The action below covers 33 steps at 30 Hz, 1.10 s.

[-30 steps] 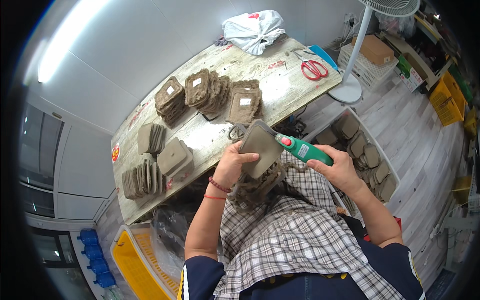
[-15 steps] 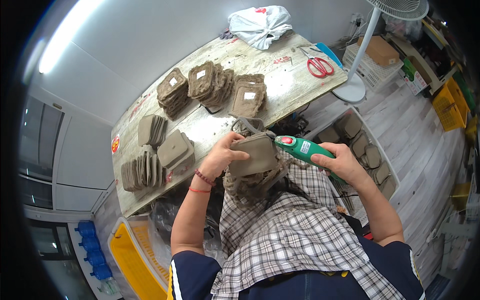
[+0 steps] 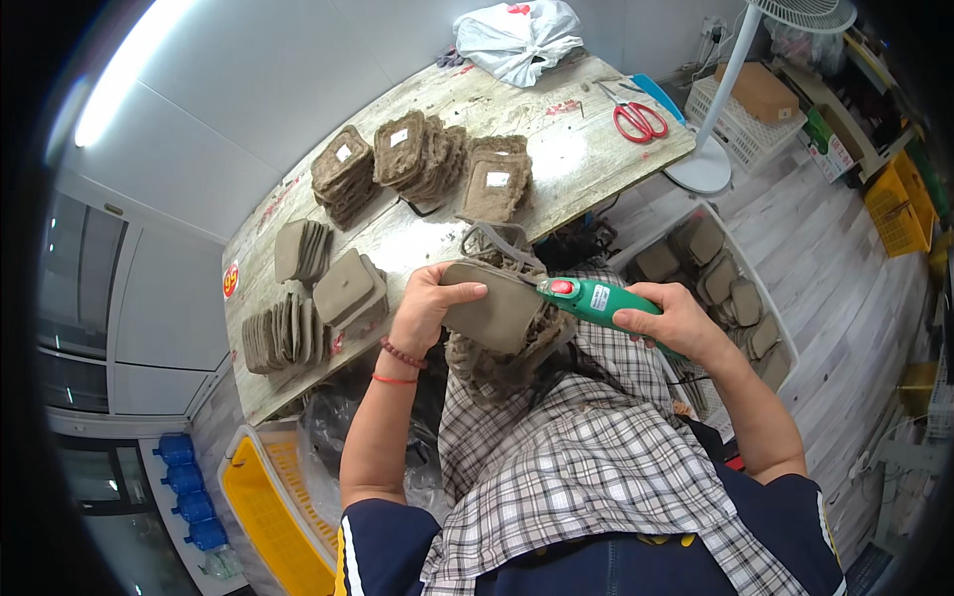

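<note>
Over my lap, my left hand (image 3: pixel 429 303) grips a grey-brown padded rectangular piece (image 3: pixel 492 310) by its left side, thumb on top. My right hand (image 3: pixel 674 323) is wrapped round a green handheld power cutter (image 3: pixel 601 300) with a red button. The cutter's head meets the right edge of the piece. Shaggy brown trimmings (image 3: pixel 487 370) hang below it on my lap. Beyond my hands, a thin looped trimming strip (image 3: pixel 492 238) lies by the table edge. Smooth-edged pieces (image 3: pixel 350 288) stand in stacks on the left of the table.
Rough-edged stacks (image 3: pixel 402 159) with white labels lie on the table (image 3: pixel 566 129). Red-handled scissors (image 3: pixel 639 121) and a white plastic bag (image 3: pixel 519 42) are at its far side. A white bin (image 3: pixel 735 214) of pieces stands at right, a fan stand (image 3: pixel 701 171) behind it, a yellow crate (image 3: pixel 253 507) lower left.
My left hand and the padded piece have shifted slightly left and tilted. The cutter has moved a little left along with the piece's edge.
</note>
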Motion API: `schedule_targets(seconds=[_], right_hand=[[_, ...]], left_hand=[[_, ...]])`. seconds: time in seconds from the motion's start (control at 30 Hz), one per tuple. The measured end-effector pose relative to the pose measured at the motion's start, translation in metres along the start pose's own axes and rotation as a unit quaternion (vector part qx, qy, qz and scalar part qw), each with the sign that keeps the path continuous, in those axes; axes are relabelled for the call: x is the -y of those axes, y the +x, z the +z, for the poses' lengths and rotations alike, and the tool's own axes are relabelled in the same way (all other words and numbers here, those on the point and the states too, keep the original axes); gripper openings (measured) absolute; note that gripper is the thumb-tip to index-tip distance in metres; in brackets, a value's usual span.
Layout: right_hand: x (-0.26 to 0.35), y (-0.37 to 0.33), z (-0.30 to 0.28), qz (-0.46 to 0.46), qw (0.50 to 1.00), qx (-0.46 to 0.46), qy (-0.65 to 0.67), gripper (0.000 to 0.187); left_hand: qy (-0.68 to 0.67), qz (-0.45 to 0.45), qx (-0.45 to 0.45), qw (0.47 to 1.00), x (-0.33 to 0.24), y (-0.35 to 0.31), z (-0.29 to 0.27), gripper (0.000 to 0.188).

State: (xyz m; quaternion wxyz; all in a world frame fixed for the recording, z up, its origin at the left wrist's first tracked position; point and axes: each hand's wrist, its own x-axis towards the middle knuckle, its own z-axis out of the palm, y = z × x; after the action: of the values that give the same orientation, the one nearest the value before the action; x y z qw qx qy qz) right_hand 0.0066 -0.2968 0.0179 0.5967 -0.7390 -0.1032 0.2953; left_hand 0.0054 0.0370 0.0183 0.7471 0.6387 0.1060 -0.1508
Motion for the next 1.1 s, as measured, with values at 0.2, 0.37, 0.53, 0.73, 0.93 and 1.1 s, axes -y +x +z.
schedule_targets(seconds=[0.2, 0.37, 0.53, 0.73, 0.93, 1.1], right_hand=[[-0.001, 0.004, 0.011, -0.018, 1.0, -0.011, 0.01, 0.042], [0.008, 0.01, 0.017, -0.022, 1.0, 0.001, 0.008, 0.038], [0.011, 0.023, 0.025, -0.041, 0.999, 0.016, 0.019, 0.038], [0.014, 0.027, 0.036, -0.046, 0.996, -0.015, 0.075, 0.037], [-0.021, 0.017, 0.016, -0.032, 0.995, -0.049, 0.075, 0.039], [-0.037, 0.004, 0.014, -0.029, 0.99, -0.105, 0.09, 0.038]], left_hand=[[0.059, -0.026, 0.041, 0.997, 0.0, 0.002, 0.01, 0.021], [0.098, -0.057, 0.075, 0.991, -0.004, 0.002, 0.014, 0.022], [0.187, -0.078, 0.09, 0.975, -0.011, 0.001, 0.017, 0.028], [0.141, 0.004, -0.001, 0.99, -0.031, -0.021, -0.024, 0.036], [0.093, 0.155, -0.339, 0.923, -0.002, -0.029, -0.223, 0.032], [0.629, 0.277, -0.48, 0.545, -0.016, 0.008, -0.097, 0.044]])
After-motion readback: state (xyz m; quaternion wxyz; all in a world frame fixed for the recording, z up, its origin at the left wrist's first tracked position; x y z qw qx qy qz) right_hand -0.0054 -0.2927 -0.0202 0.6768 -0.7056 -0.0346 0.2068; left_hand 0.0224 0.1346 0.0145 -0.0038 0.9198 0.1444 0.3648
